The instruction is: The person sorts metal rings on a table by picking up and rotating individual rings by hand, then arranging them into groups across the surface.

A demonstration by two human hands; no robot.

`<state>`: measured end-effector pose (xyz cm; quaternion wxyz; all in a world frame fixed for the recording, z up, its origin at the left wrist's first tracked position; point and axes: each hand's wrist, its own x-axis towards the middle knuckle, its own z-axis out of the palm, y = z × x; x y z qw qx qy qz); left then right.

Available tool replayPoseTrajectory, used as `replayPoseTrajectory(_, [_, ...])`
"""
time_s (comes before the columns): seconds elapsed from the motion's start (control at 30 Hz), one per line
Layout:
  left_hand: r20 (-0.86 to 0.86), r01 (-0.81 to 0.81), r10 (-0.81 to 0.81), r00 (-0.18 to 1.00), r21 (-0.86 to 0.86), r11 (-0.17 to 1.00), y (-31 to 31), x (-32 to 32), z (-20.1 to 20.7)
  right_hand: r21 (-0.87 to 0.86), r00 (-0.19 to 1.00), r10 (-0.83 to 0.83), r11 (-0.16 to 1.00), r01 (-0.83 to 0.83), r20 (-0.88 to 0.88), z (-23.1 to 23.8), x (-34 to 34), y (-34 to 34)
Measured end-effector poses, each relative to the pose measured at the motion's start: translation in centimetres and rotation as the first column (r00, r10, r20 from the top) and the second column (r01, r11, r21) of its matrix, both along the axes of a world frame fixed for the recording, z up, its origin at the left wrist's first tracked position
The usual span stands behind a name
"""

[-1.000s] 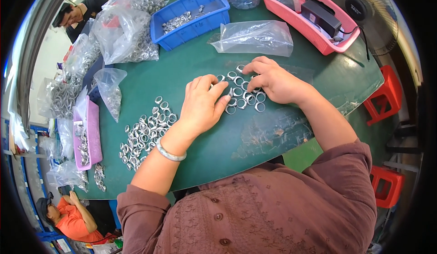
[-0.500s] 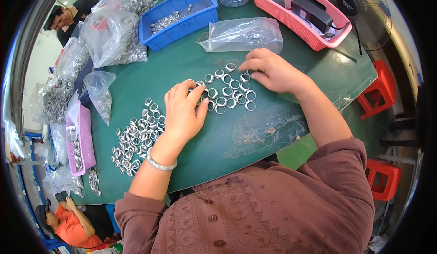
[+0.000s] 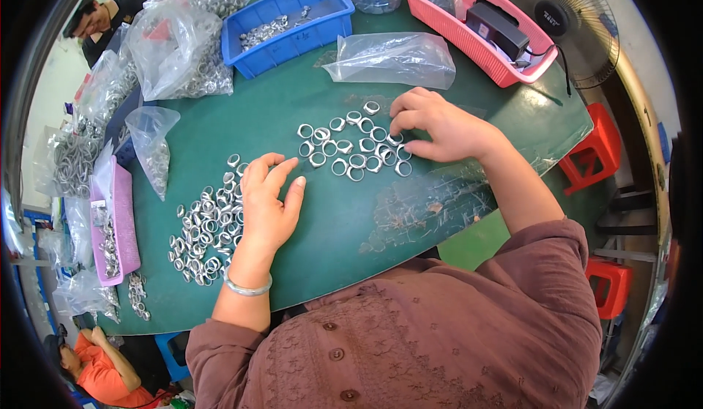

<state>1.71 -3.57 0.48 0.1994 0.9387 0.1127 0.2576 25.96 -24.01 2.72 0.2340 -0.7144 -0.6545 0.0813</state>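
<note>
Several silvery finger rings (image 3: 357, 161) lie spread out in a loose group on the green table. To their left is a denser pile of rings (image 3: 209, 226). My left hand (image 3: 265, 207), with a pale bangle on its wrist, hovers between the two groups at the pile's right side. Its thumb and fingers are apart and nothing shows between them. My right hand (image 3: 443, 127) is at the right edge of the loose group, thumb apart from the bent fingers. Its fingertips reach over a ring (image 3: 396, 139) and partly cover it.
A clear plastic bag (image 3: 395, 59) lies beyond the rings, near a blue bin (image 3: 293, 39) of small metal parts and a pink basket (image 3: 505, 61). Filled bags (image 3: 176, 50) and a purple basket (image 3: 124, 226) line the left side. Two other people are at the left.
My left hand has drawn back left from the loose rings to the pile, uncovering rings at the group's left end. My right hand has shifted slightly toward me over the right-hand rings.
</note>
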Motion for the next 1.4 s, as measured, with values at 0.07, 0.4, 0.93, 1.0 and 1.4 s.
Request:
replayPoseTrajectory(0.07, [0.01,0.01,-0.01,1.0,-0.017,1.0,0.2,0.0,0.0,-0.014,0.999,0.052,0.999,-0.052,0.016,-0.1,-0.6,0.2])
replayPoseTrajectory(0.4, [0.048,0.032,-0.028,0.998,-0.085,0.996,0.8,-0.5,-0.2,-0.174,0.984,-0.016,0.984,0.048,0.18,1.2,-0.7,-0.6])
replayPoseTrajectory(0.93, [0.067,0.042,-0.032,0.997,-0.154,0.987,0.7,-0.6,-0.3,0.05,0.985,-0.092,0.995,0.086,0.148,0.1,-4.4,0.3])
replayPoseTrajectory(1.0, [0.066,0.042,-0.032,0.997,-0.153,0.987,0.7,-0.6,-0.4,0.077,0.992,-0.054,0.996,0.045,0.116,0.2,-4.9,0.8])
replayPoseTrajectory(1.4, [0.069,0.055,-0.048,0.996,-0.104,0.993,0.9,-0.8,-0.2,0.078,0.977,-0.091,0.994,0.078,0.192,0.1,-4.5,1.3])
